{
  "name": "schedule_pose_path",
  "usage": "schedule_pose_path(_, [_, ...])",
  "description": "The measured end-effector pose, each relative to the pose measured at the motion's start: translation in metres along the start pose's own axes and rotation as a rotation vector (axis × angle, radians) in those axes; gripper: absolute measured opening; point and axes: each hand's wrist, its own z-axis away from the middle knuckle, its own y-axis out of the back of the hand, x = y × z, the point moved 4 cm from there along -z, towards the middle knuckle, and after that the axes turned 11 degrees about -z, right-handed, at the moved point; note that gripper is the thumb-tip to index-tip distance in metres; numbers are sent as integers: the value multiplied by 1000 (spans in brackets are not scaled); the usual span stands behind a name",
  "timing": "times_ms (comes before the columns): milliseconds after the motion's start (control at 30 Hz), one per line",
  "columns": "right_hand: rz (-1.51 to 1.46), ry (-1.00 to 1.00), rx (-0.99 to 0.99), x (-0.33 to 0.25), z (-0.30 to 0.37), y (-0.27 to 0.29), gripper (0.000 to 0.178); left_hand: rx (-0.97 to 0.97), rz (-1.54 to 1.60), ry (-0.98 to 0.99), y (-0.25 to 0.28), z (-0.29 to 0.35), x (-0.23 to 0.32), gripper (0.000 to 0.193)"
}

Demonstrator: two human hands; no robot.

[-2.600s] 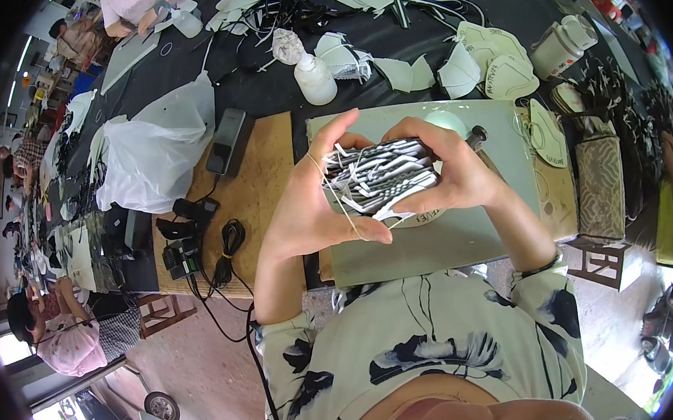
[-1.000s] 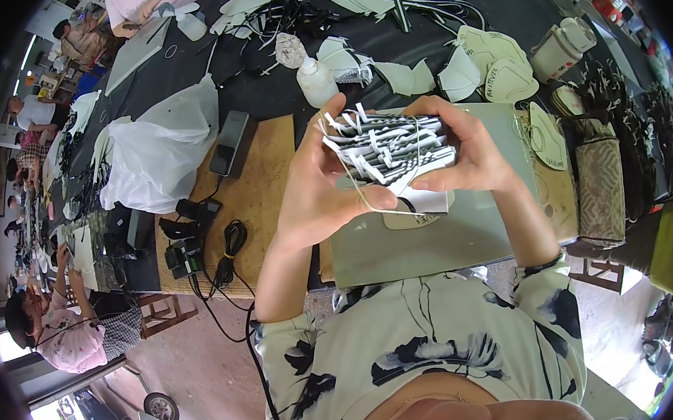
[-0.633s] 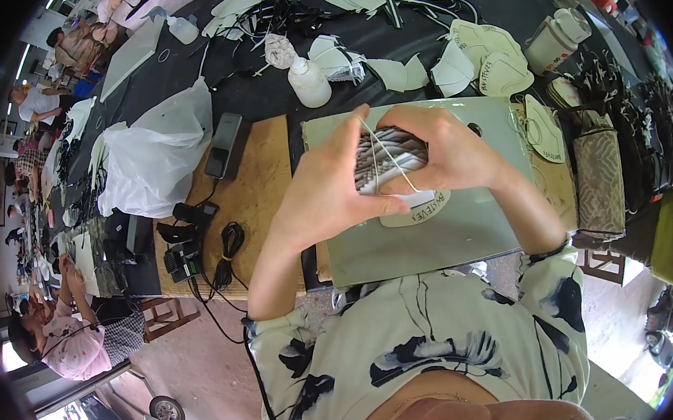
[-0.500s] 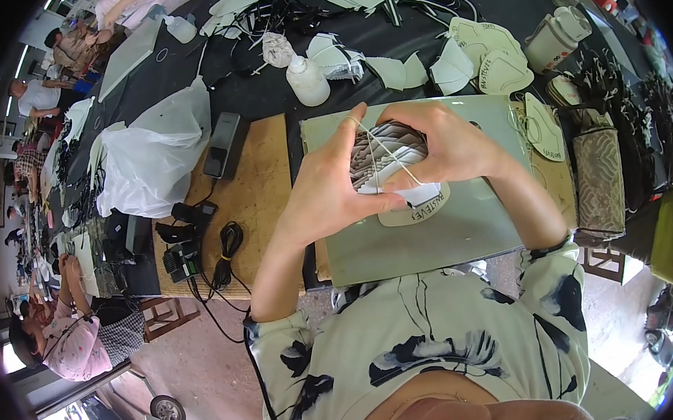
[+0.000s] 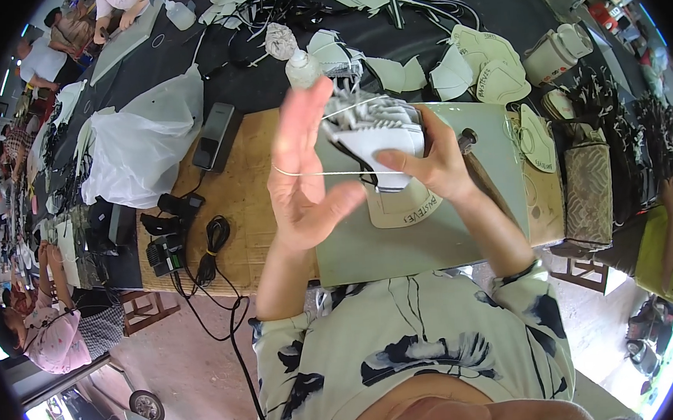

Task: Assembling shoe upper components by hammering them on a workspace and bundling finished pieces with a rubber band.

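Note:
My right hand [image 5: 444, 159] is closed round a bundle of stacked white cut pieces [image 5: 383, 146], its thumb pressed on the near face. The bundle's layered, frayed-looking edges show on top. A thin pale elastic band [image 5: 330, 173] stretches from the bundle to my left hand [image 5: 297, 185], looping round it. That hand is held upright beside the bundle, fingers extended and blurred, thumb apart. Below the bundle, a cream pattern template [image 5: 399, 212] with writing lies on a grey-green board [image 5: 425, 250]. A hammer [image 5: 468, 140] lies on the board, partly behind my right forearm.
A white squeeze bottle [image 5: 303, 70], white cut pieces [image 5: 397, 73] and cream templates [image 5: 490, 63] lie beyond the board. Left are a plastic bag [image 5: 141, 146], a black box-shaped device [image 5: 216, 136] and coiled cable [image 5: 215, 242]. A jar [image 5: 556, 54] stands right. Other people [image 5: 56, 327] sit nearby.
My left hand has come off the bundle and opened out, drawing the band leftward. The bundle has turned in my right hand, showing a white side face. The hammer has come into view.

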Motion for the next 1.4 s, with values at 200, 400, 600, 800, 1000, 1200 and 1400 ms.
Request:
schedule_pose_path(200, [-760, -101, 68, 34, 20, -15, 84, 44, 87, 251, -10, 2, -10, 82])
schedule_pose_path(400, [-748, -5, -118, 37, 32, -21, 89, 384, 344, 300, 19, -21, -3, 67])
schedule_pose_path(600, [-929, -123, -120, 43, 39, -18, 88, -196, -686, -32, 25, -37, 0, 40])
schedule_pose_path(800, [-1006, -165, 34, 37, 31, -23, 78, -512, -420, 398, -2, -5, -42, 62])
schedule_pose_path(1000, [-645, -190, 35, 35, 25, -3, 83, -737, -551, 509, -13, -14, -29, 98])
schedule_pose_path(1200, [-456, -149, -181, 17, 14, 9, 85, -772, -644, 438, -19, -12, -17, 85])
schedule_pose_path(1400, [-387, -229, -288, 27, 19, 1, 79, -965, -593, 316, -16, -38, -16, 67])
